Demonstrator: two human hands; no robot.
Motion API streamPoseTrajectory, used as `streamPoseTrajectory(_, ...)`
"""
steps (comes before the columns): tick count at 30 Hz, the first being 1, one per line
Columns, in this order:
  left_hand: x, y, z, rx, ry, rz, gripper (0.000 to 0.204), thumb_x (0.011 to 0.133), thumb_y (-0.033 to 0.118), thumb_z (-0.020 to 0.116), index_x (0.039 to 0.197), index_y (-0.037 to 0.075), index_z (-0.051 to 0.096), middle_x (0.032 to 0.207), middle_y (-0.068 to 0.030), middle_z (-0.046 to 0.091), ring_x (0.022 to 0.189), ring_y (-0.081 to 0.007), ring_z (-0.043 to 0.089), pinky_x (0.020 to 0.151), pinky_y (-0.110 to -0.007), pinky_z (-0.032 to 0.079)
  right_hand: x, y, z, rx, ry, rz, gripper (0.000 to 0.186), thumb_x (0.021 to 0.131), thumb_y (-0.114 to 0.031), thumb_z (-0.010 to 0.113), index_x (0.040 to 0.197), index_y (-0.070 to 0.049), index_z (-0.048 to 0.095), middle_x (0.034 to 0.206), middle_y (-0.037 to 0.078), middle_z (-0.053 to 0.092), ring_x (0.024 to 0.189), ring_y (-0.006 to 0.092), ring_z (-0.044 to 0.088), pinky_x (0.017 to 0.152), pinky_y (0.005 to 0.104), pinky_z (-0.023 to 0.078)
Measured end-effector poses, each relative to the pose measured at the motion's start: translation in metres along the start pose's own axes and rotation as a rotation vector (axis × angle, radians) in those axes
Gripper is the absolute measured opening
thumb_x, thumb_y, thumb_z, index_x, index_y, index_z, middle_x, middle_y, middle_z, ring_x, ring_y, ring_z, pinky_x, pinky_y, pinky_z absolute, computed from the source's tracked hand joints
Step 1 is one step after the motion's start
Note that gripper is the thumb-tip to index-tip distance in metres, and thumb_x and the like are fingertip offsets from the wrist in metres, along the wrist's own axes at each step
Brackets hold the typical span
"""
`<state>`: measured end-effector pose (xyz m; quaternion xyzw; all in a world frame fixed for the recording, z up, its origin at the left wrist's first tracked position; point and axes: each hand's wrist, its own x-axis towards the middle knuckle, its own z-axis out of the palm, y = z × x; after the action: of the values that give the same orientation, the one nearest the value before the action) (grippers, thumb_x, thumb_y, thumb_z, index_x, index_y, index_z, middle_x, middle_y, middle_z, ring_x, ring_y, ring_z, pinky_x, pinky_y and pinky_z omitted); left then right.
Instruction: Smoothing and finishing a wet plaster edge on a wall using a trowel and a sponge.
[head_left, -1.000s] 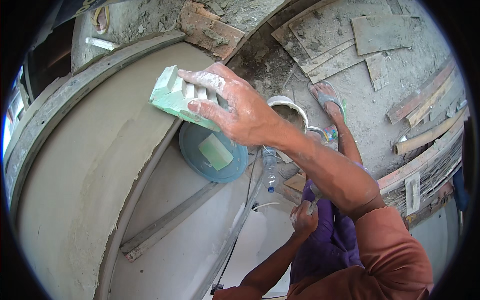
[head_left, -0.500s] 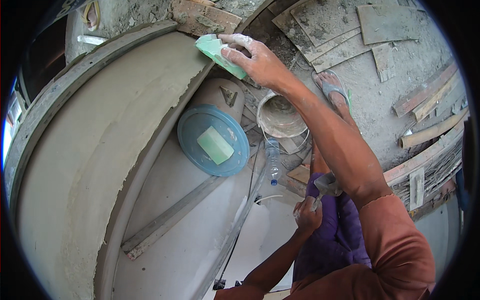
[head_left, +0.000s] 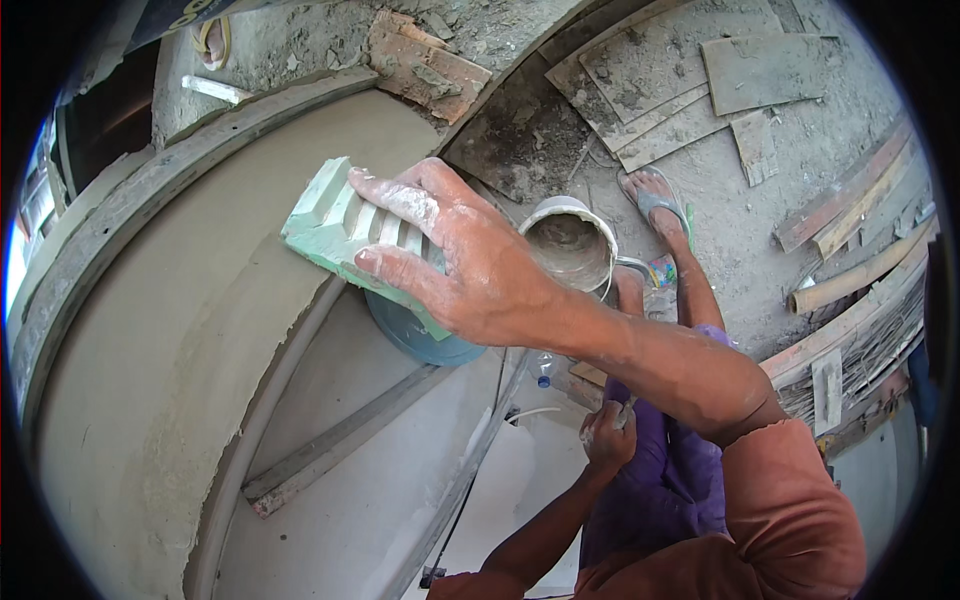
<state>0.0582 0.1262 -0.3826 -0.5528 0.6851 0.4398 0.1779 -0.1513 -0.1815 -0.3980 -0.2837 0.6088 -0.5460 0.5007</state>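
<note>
Right hand (head_left: 470, 270) is spread flat over the pale green ribbed plastic plastering float (head_left: 345, 235), fingers draped across the ridges and thumb wrapped along the lower edge — clamped on it, pressing it to the grey wet-plastered curved wall (head_left: 170, 330) just where the smooth coat ends in a ragged step. The float sits high on the curve, near the rough red brick edge (head_left: 425, 60) above.

By the look of it, that float is light and stiff, a hollow moulded block that won't flex under palm pressure. The ridged back gives the fingers real purchase, and the hand is dusted white with plaster, so grip could turn slick where wet mix gets on it. Best hold seems to be just this — palm across the ribs, thumb hooked on one long side.

Left hand (head_left: 605, 440) is down low by the purple cloth, closed around a small tool; what kind is too small to tell.

Below, a round blue-green lid (head_left: 415, 340) peeks out under the float, and a white plastic bucket (head_left: 570, 245) smeared with grey mix stands beside a sandalled foot (head_left: 655, 200).
</note>
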Motion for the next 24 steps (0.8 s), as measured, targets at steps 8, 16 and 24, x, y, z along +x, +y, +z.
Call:
streamPoseTrajectory(8,0.000,-0.002,0.001,0.013,-0.023,0.002,0.016,0.084,0.020,0.066,0.084,0.006,0.059,0.077,-0.0165,0.063,0.072,-0.0404,0.061,0.067,-0.050,0.046,0.030,0.081,-0.042,0.223,0.293,0.158,0.058,0.095,-0.040,0.062,0.134,0.002,0.056,0.122,0.022,0.059,0.120,0.0316,0.057,0.103,0.0378,0.042)
streamPoseTrajectory(16,-0.006,-0.004,0.009,-0.015,0.031,0.001,0.020,0.082,0.021,0.067,0.087,0.003,0.060,0.079,-0.0181,0.063,0.073,-0.0416,0.061,0.070,-0.051,0.046,0.038,0.080,-0.003,-0.016,0.082,0.139,0.058,0.094,-0.043,0.061,0.137,-0.003,0.056,0.126,0.024,0.056,0.120,0.0350,0.055,0.103,0.0406,0.042)
streamPoseTrajectory(24,-0.004,0.005,0.006,-0.014,0.024,-0.066,0.031,0.082,0.025,0.067,0.101,0.001,0.063,0.090,-0.0220,0.067,0.086,-0.0451,0.063,0.080,-0.052,0.048,-0.022,-0.009,-0.083,0.722,0.204,0.077,0.052,0.104,-0.032,0.048,0.142,0.003,0.043,0.128,0.014,0.059,0.121,0.0199,0.054,0.104,0.0341,0.041)
